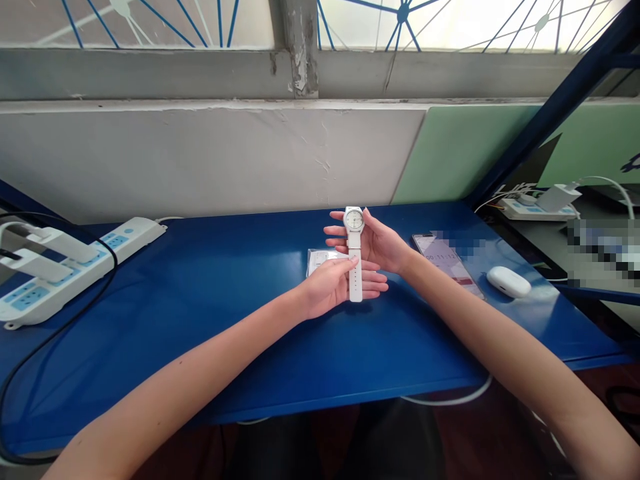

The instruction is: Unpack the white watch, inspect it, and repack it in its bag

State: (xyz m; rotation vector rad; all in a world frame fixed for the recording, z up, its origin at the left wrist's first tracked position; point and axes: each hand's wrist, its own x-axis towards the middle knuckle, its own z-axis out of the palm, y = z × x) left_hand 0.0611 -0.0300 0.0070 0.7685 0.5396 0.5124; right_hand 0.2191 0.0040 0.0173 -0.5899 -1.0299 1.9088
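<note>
A white wristwatch (355, 221) with a round face hangs lengthwise between my hands above the blue desk (240, 267). My right hand (380, 241) holds it near the face, with the thumb at the case's right edge and the fingers behind. Lower down, my left hand (333, 283) pinches the white strap, thumb on top and fingers stretched out beneath it. Partly hidden behind my hands, a small clear packet (316, 259) lies on the desk.
A white power strip (125, 239) with plugs and a black cable lies at the left. To the right are a phone (447, 262) and a white earbud case (509, 282). Another power strip (537, 208) sits beyond the blue post at the far right.
</note>
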